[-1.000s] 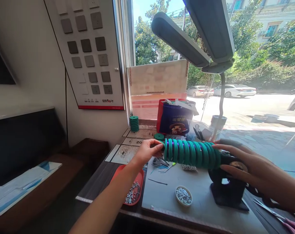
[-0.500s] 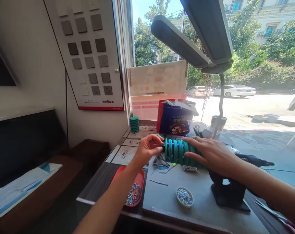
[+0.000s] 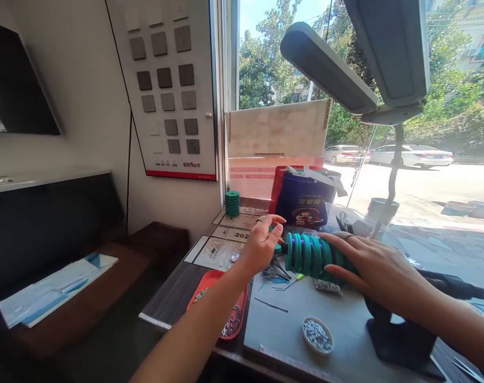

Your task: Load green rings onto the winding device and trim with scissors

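A grey tabletop (image 3: 345, 330) by a sunny window carries a small white dish of beads (image 3: 318, 334) nearest, with a red tray (image 3: 210, 284) to its left. Beyond, the right hand (image 3: 375, 266) lies flat over a row of green rings (image 3: 311, 254) held sideways above the tabletop. The left hand (image 3: 261, 246) pinches at the row's left end, fingers loosely curled. Farther back stand a blue bag (image 3: 303, 202) and a small stack of rings (image 3: 232, 203).

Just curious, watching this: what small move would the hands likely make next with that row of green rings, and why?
Probably the left hand closes on the rod's free end: it hovers open just off it, while the right hand lies over the green rings, seemingly pressing them together.
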`<state>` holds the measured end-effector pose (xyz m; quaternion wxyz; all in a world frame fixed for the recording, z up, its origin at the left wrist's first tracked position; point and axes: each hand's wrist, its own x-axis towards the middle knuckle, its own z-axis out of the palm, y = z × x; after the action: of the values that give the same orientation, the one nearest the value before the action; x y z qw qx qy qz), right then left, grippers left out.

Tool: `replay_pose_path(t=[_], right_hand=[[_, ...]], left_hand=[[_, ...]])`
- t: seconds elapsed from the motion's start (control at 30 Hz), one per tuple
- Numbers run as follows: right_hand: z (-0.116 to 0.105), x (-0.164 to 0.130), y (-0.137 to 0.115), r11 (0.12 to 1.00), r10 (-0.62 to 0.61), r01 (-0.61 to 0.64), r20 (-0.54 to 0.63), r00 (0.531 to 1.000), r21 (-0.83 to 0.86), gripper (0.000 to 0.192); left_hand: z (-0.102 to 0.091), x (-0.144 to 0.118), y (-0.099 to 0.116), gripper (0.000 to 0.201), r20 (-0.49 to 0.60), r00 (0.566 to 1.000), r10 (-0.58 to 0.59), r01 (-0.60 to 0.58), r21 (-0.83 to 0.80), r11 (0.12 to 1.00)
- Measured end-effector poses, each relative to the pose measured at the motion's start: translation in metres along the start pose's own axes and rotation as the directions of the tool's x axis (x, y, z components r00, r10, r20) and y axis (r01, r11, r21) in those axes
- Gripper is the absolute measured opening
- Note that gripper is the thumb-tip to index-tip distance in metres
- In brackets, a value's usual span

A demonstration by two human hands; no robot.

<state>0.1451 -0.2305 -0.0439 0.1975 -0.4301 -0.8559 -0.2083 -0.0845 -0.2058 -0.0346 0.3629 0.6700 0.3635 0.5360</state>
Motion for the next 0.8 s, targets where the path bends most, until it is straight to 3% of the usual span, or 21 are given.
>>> replay_pose_path(t=[0.13,0.3,0.4,0.5,0.67,0.8], right_hand=[[0.002,0.0,-0.003,1.0,-0.009,0.009,-0.002,1.0,-0.017,0.056],[-0.009,0.001,0.003,0.983,0.072,-0.091,0.12,0.99,0.16,0.057],[-0.021,-0.003,0.017,0.897,0.14,-0.21,0.202,0.969,0.388,0.054],[-0.03,-0.01,0.031,0.825,0.201,-0.316,0.28,0.939,0.469,0.053],[-0.036,-0.014,0.038,0.762,0.154,-0.348,0.368,0.917,0.547,0.049],[-0.036,-0.014,0.039,0.717,0.111,-0.343,0.387,0.916,0.607,0.053]], left_hand=[[-0.001,0.003,0.0,0.03,-0.068,0.998,-0.009,0.013,0.059,0.998],[0.001,0.002,-0.013,0.041,0.09,0.988,-0.125,0.099,0.257,0.961],[0.0,0.001,-0.016,0.042,0.137,0.978,-0.16,0.112,0.309,0.945],[-0.003,0.001,-0.017,0.048,0.188,0.965,-0.182,0.116,0.317,0.941],[-0.01,-0.004,-0.015,0.032,0.253,0.959,-0.128,0.052,0.286,0.957],[-0.01,-0.005,-0.017,0.04,0.273,0.95,-0.149,0.067,0.287,0.956]])
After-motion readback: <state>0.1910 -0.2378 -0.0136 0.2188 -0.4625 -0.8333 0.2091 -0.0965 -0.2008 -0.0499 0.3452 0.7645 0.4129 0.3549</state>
